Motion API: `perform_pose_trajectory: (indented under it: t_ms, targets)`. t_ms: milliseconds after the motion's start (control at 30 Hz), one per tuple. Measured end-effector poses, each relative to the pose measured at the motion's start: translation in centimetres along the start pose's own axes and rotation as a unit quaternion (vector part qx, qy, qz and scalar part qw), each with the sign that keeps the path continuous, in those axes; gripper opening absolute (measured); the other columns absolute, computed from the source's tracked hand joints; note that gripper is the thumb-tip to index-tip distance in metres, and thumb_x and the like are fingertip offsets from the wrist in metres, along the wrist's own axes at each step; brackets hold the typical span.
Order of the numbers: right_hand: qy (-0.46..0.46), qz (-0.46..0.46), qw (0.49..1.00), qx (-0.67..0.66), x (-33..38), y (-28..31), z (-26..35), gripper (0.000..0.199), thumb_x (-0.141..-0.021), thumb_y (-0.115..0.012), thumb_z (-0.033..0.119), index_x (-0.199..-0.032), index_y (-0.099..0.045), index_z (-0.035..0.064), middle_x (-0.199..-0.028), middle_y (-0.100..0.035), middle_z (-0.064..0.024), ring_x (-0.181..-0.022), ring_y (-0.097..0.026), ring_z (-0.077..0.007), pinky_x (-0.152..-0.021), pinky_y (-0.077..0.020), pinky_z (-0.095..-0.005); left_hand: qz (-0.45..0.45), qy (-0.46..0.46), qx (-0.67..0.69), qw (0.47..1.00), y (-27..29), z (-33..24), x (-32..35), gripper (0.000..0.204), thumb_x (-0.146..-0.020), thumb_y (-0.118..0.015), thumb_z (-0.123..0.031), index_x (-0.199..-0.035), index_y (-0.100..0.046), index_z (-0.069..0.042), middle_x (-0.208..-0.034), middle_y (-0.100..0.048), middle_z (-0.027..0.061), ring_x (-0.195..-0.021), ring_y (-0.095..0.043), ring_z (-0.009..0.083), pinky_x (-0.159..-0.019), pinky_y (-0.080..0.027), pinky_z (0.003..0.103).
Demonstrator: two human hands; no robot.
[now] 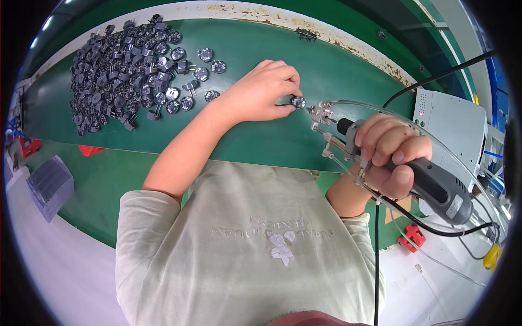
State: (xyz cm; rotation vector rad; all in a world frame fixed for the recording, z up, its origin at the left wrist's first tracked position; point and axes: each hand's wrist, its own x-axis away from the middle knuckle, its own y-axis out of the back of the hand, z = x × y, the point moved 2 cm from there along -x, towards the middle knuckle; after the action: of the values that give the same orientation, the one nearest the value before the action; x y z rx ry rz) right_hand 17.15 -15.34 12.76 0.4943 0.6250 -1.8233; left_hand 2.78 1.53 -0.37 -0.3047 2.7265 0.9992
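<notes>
Between its thumb and fingers, my left hand (265, 89) pinches a small round dark part (297, 102) just above the green work surface. My right hand (392, 152) is wrapped around a grey and black electric screwdriver (435, 187), held nearly level. A metal feed head (322, 113) with a clear tube is fixed to its front. The tip points left at the part, with a small gap between them. Left of my left hand lies a big heap of similar dark round parts (119, 76), and several loose ones (202, 74) lie by its right edge.
At the right stands a light grey machine box (450, 127). Black cables and clear tubes (380, 255) hang around the screwdriver. A worn white rail (261, 13) borders the far side of the green table (179, 144). Red plastic pieces (412, 238) lie below right; a dark bin (50, 187) stands lower left.
</notes>
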Motion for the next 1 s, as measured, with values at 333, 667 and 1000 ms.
perform_pose_trajectory:
  t_ms: [333,667,1000]
  targets:
    - [-0.026,-0.035,0.998,-0.034,0.1,-1.0,-1.6,0.029,-0.09,-0.079,0.019,-0.09,-0.053,0.0069,-0.066,-0.059,-0.0062,-0.052,-0.058,-0.0205,-0.055,-0.0545,-0.0406,0.003,0.006,-0.002,1.0,0.2,-0.3,-0.1,0.025,-0.079,-0.081,-0.015,-0.102,-0.076,-0.008,-0.108,-0.065,0.003,-0.109,-0.06,0.0257,-0.103,-0.043,0.041]
    - [-0.03,-0.014,0.999,0.018,0.5,-1.4,-1.9,0.02,-0.09,-0.068,0.021,-0.091,-0.052,0.0089,-0.064,-0.056,-0.0037,-0.05,-0.055,-0.0179,-0.054,-0.0528,-0.038,-0.002,0.005,-0.005,1.0,0.2,-0.3,-0.2,0.027,-0.077,-0.082,-0.014,-0.102,-0.075,-0.008,-0.109,-0.065,0.0037,-0.108,-0.06,0.0263,-0.101,-0.044,0.041]
    - [-0.027,-0.015,0.999,0.02,0.5,-1.5,-1.9,0.024,-0.088,-0.074,0.017,-0.09,-0.053,0.0075,-0.062,-0.056,-0.0034,-0.05,-0.056,-0.0183,-0.052,-0.0525,-0.0369,-0.004,0.006,-0.001,1.0,0.3,-0.4,-0.2,0.027,-0.077,-0.082,-0.014,-0.103,-0.075,-0.009,-0.109,-0.065,0.0031,-0.109,-0.06,0.0264,-0.101,-0.044,0.041]
